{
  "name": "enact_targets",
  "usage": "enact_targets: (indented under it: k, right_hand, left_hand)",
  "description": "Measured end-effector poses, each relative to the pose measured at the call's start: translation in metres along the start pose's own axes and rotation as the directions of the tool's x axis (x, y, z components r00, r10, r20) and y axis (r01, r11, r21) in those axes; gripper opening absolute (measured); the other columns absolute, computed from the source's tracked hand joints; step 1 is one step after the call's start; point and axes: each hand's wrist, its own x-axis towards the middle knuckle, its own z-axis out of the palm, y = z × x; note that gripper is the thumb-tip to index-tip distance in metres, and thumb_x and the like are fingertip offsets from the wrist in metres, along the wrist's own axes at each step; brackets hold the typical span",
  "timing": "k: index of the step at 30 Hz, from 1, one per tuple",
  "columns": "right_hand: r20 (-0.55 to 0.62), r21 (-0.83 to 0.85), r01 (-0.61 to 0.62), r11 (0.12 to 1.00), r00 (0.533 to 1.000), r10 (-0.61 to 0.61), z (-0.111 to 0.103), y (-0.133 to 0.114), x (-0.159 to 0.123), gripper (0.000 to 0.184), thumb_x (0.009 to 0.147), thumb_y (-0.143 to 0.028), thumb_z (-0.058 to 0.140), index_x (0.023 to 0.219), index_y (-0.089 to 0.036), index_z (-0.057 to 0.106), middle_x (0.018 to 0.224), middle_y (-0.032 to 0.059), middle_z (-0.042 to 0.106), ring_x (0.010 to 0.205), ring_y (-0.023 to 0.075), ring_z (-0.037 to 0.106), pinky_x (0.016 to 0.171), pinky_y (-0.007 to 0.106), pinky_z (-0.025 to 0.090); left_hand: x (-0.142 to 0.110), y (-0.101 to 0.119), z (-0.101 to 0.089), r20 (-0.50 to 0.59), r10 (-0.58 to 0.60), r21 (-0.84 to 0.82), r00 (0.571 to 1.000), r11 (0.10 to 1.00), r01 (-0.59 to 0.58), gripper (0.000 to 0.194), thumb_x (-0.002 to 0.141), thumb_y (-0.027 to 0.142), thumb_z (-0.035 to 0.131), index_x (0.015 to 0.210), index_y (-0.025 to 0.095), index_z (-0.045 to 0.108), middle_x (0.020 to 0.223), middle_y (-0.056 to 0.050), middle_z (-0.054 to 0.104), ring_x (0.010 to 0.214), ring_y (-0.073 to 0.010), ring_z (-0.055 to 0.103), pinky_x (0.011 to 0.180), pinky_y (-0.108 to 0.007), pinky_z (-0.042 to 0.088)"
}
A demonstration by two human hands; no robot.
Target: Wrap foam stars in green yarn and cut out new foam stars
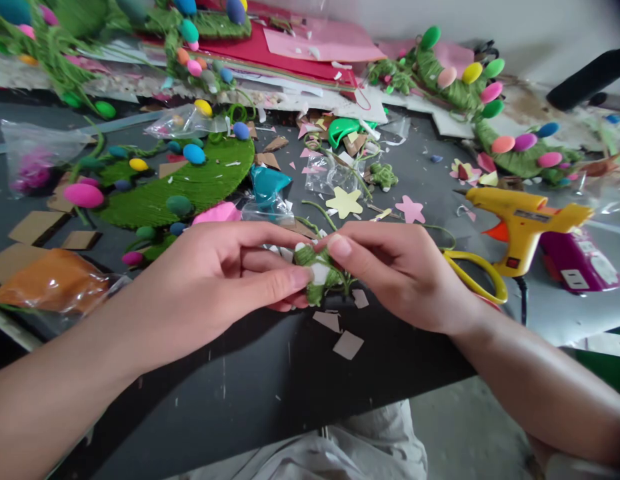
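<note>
Head view: a green yarn piece (320, 273) lies between the fingers of the left hand (210, 273) and right hand (407, 270), both pinching it, neither nearer; long axis unclear.

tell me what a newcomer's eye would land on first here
Probably the small green yarn-wrapped piece with a white patch, held at the centre by the left hand and right hand. Next, likely the bright yellow glue gun on the right. Then the broad green leaf-like shape at left, with colourful egg-shaped pieces around it.
</note>
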Motion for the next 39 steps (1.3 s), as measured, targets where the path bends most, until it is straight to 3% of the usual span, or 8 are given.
enact_targets:
  k: [3,6,9,13,20,29,33,39]
  right_hand:
    - [-0.015,0.051,-0.018,0.999,1.000,0.019,-0.001,0.001,0.000,0.041,0.105,-0.057,0.064,0.090,-0.021,0.079,0.074,-0.0009,0.063,0.067,0.0108,0.050,0.056,0.023,0.040]
    - [-0.027,0.117,-0.071,0.991,0.997,0.075,0.001,0.004,-0.001,0.033,0.097,-0.055,0.076,0.102,-0.022,0.080,0.076,-0.0016,0.064,0.064,0.0105,0.050,0.054,0.024,0.040]
    - [-0.021,0.132,-0.081,0.988,0.996,0.084,0.002,0.004,-0.001,0.030,0.090,-0.048,0.086,0.098,-0.021,0.077,0.081,-0.0007,0.068,0.070,0.0115,0.054,0.058,0.024,0.044]
    - [0.001,0.071,-0.046,0.996,0.999,0.046,0.003,0.001,0.001,0.019,0.094,-0.037,0.083,0.090,-0.020,0.077,0.080,-0.0013,0.069,0.070,0.0108,0.056,0.060,0.023,0.046]
    - [-0.013,0.018,0.020,1.000,1.000,-0.020,0.002,0.000,0.000,0.016,0.101,-0.037,0.074,0.095,-0.023,0.080,0.089,0.0004,0.077,0.076,0.0128,0.064,0.066,0.025,0.051]
    - [-0.052,0.179,-0.087,0.980,0.994,0.098,0.004,0.004,0.000,0.028,0.101,-0.051,0.073,0.100,-0.023,0.073,0.066,-0.0033,0.067,0.058,0.0113,0.060,0.051,0.024,0.046]
    - [0.011,0.237,-0.184,0.954,0.982,0.186,0.005,0.003,-0.001,0.033,0.097,-0.053,0.077,0.111,-0.024,0.071,0.054,-0.0068,0.061,0.047,0.0108,0.054,0.044,0.024,0.039]
    - [0.070,0.266,-0.196,0.944,0.980,0.184,0.005,0.001,0.000,0.034,0.096,-0.049,0.079,0.114,-0.021,0.071,0.048,-0.0078,0.061,0.041,0.0088,0.048,0.042,0.023,0.038]
  left_hand:
    - [0.001,0.002,0.000,-0.018,0.013,-0.008,1.000,1.000,-0.013,0.027,0.090,0.033,0.079,0.117,0.031,0.081,0.079,0.006,0.083,0.079,-0.0158,0.082,0.070,-0.014,0.060]
    - [0.001,0.003,0.002,-0.004,0.001,-0.071,1.000,0.997,-0.001,0.021,0.089,0.028,0.079,0.110,0.027,0.080,0.078,0.004,0.082,0.079,-0.0175,0.082,0.071,-0.017,0.062]
    - [0.000,0.001,0.004,-0.013,-0.011,-0.156,1.000,0.988,0.009,0.018,0.085,0.032,0.085,0.100,0.026,0.079,0.085,0.002,0.083,0.083,-0.0204,0.083,0.076,-0.021,0.066]
    - [-0.002,-0.004,0.003,0.012,-0.025,-0.175,1.000,0.984,0.027,0.028,0.087,0.044,0.087,0.112,0.032,0.080,0.094,0.003,0.083,0.092,-0.0237,0.084,0.082,-0.028,0.069]
    - [0.001,-0.001,0.006,0.010,-0.034,-0.113,0.999,0.993,0.035,0.025,0.086,0.043,0.086,0.108,0.032,0.083,0.077,0.005,0.081,0.078,-0.0179,0.082,0.071,-0.018,0.066]
    - [0.001,0.001,0.008,-0.092,-0.016,-0.034,0.996,0.999,0.013,0.017,0.082,0.029,0.086,0.098,0.034,0.084,0.087,0.009,0.085,0.085,-0.0159,0.083,0.070,-0.010,0.060]
    - [0.000,0.002,0.010,-0.112,0.026,0.005,0.993,1.000,-0.026,0.018,0.083,0.030,0.085,0.100,0.035,0.084,0.090,0.007,0.085,0.090,-0.0180,0.082,0.074,-0.014,0.062]
    - [-0.001,0.003,0.009,-0.132,0.019,0.043,0.991,0.999,-0.013,0.016,0.085,0.031,0.085,0.101,0.034,0.084,0.092,0.005,0.085,0.100,-0.0228,0.082,0.084,-0.022,0.065]
